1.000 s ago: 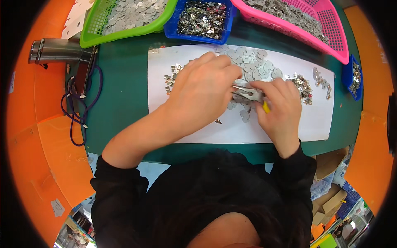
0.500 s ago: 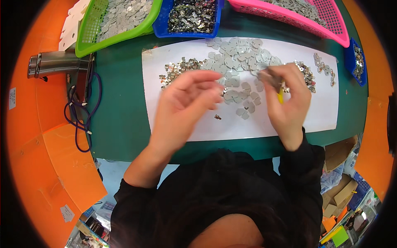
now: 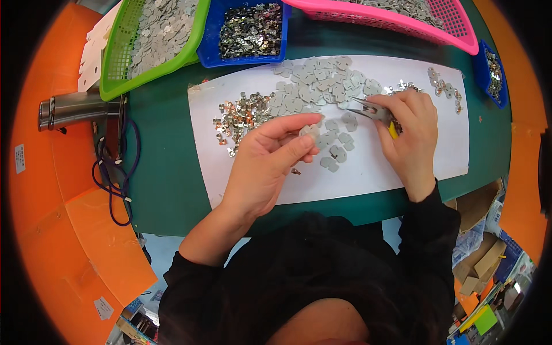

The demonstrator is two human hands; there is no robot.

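Note:
My left hand (image 3: 275, 152) pinches a small grey plate (image 3: 310, 131) between thumb and fingertips, above the white sheet (image 3: 253, 190). My right hand (image 3: 409, 123) is closed round pliers (image 3: 372, 110) with a bit of yellow on the handle. The plier jaws are spread and point left, with no part visible between them. Beyond both hands lies a heap of flat grey plates (image 3: 319, 83), and several more lie loose between the hands. Small metal fittings (image 3: 244, 115) are piled left of the heap. Another pile of fittings (image 3: 402, 87) is partly hidden behind my right hand.
Along the back stand a green basket (image 3: 109, 75) of grey plates, a blue bin (image 3: 213, 54) of metal fittings and a pink basket (image 3: 374, 23). A smaller blue bin (image 3: 501, 98) is at right. A metal cylinder (image 3: 75, 111) and dark cord (image 3: 138, 141) lie left.
My left hand now has a grey plate in its fingertips, where the earlier view was blurred. My right hand moved slightly right, and the pliers now show plainly with jaws spread.

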